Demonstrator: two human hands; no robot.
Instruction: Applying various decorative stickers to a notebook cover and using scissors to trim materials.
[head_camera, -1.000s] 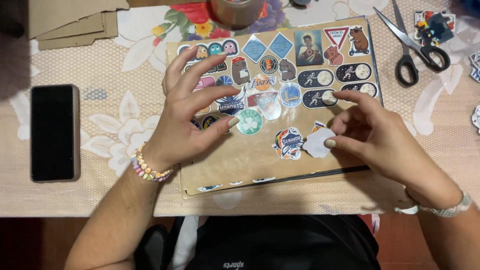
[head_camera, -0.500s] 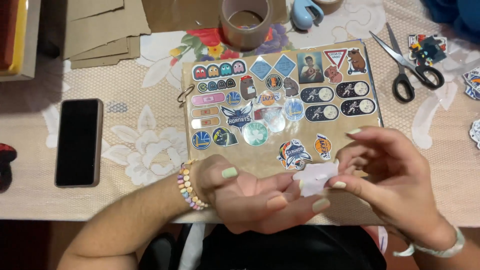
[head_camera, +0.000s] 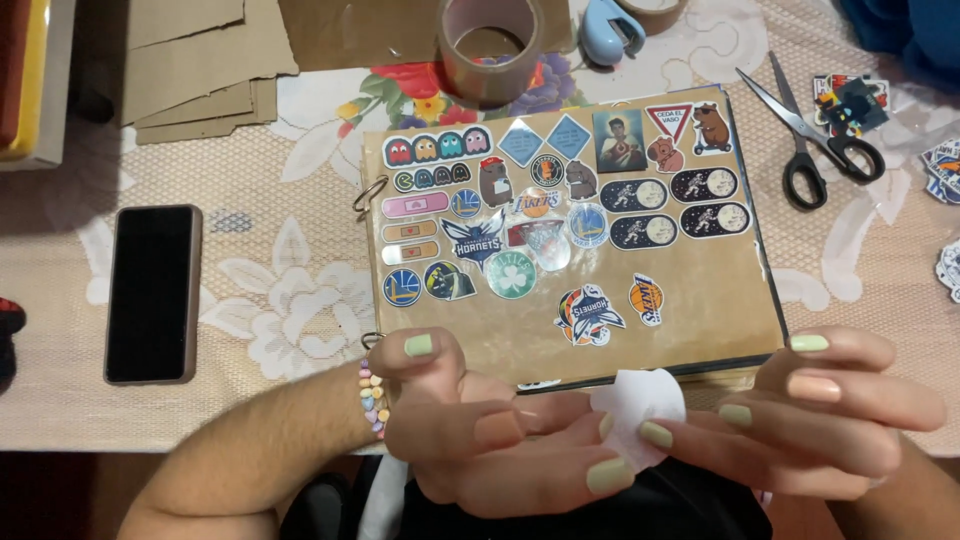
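Both hands, left hand and right hand, pinch a small white paper sticker backing at the counter edge, just below the brown sticker-covered ring binder; black-handled scissors lie well apart.

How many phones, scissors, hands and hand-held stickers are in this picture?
Dark rectangular phone: 1
Black-handled steel scissors: 1
Hands: 2, left hand and right hand
White paper sticker, held by both: 1
Total: 5

A sticker-covered album fills the desk's middle. A phone lies near the left edge, a tape roll and cardboard sheets along the far edge, scissors toward the far right corner. Bare cloth lies between phone and album.
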